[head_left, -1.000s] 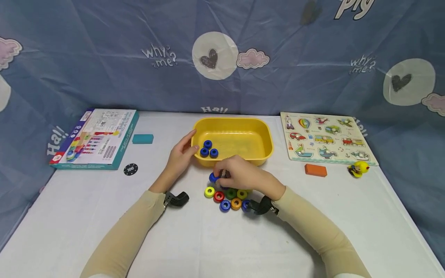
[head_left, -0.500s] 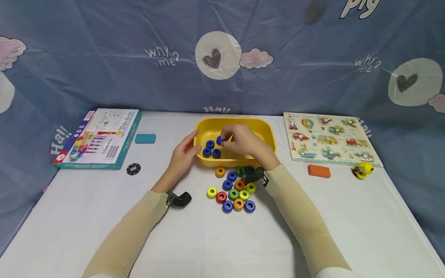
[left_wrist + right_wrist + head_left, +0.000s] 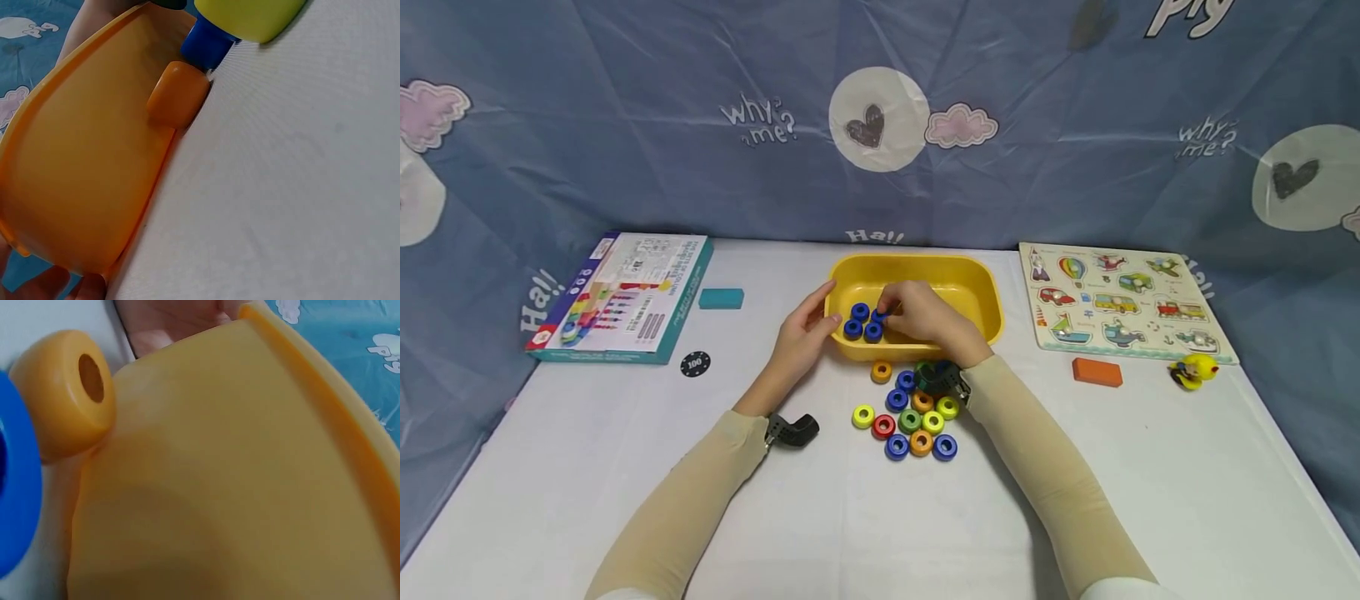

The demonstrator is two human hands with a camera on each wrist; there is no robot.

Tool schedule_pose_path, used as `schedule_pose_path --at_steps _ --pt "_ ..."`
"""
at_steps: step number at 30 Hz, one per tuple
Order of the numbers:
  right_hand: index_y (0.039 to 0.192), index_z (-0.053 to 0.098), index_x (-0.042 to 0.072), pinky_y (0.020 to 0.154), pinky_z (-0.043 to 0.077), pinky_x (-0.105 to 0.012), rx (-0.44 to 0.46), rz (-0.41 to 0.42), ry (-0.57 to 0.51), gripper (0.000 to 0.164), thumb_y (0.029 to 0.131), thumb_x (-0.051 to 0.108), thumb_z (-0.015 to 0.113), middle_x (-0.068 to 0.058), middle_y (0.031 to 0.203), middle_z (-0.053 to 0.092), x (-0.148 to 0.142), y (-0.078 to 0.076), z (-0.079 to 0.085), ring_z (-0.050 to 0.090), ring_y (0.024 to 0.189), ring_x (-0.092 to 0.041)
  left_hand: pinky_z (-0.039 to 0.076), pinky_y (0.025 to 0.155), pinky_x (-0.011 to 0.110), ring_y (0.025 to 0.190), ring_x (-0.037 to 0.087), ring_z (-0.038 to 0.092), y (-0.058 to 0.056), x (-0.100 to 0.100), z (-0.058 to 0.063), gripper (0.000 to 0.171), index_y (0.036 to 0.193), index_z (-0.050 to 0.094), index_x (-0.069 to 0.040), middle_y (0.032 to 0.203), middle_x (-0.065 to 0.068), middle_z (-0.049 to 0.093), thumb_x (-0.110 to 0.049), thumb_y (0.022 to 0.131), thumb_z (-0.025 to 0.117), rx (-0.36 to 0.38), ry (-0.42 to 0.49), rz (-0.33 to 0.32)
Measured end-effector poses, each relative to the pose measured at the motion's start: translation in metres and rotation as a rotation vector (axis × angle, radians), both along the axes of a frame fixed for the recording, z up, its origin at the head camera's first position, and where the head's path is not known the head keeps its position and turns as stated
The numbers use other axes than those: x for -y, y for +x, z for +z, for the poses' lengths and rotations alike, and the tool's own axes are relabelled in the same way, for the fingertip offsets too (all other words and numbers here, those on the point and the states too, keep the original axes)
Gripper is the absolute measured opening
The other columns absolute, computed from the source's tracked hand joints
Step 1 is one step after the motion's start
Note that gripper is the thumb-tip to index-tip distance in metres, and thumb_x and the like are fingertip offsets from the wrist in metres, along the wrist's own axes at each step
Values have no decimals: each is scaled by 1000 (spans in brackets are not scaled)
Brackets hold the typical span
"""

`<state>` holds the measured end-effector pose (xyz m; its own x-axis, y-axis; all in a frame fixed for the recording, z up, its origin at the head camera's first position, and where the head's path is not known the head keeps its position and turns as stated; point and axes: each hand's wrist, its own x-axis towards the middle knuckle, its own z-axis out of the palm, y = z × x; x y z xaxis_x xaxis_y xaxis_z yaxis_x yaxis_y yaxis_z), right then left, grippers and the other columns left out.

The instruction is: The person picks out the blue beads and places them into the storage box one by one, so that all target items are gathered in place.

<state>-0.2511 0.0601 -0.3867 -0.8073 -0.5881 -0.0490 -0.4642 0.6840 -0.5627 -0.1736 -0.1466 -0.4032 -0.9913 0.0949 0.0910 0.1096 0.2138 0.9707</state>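
My left hand holds the left end of a yellow plastic basin, thumb at the rim and fingers along the outside; those fingers also show in the left wrist view. Inside the basin's left part, several blue beads with centre holes lie close together. My right hand reaches over the front rim and pinches another blue bead beside them, partly covered by the fingertips. The right wrist view shows the basin's outer wall, not the right fingertips.
Blue, orange, green, red and yellow beads lie on the white table before the basin; an orange bead is near its wall. Left are a boxed toy, teal block and black chip; right, a puzzle board, orange block and duck.
My right hand has gone from the loose beads into the basin with a blue bead, then lowered it beside the other blue ones. The left hand stays at the basin's left end.
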Motion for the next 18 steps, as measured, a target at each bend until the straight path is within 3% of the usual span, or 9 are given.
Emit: schedule_pose_path --at_steps 14,18 --pt "105 68 6 89 57 -33 68 -35 -49 19 87 5 67 -9 105 70 -1 2 -1 65 95 -20 37 116 38 142 30 38 -1 1 -2 55 149 37 -6 156 13 35 -10 97 54 -13 1 -8" --pt "108 68 5 87 58 -32 53 -48 -128 20 89 11 66 -8 105 70 -5 4 2 66 92 -19 37 116 39 142 30 38 -1 1 -2 55 149 38 -5 156 13 35 -9 97 53 -16 2 -5"
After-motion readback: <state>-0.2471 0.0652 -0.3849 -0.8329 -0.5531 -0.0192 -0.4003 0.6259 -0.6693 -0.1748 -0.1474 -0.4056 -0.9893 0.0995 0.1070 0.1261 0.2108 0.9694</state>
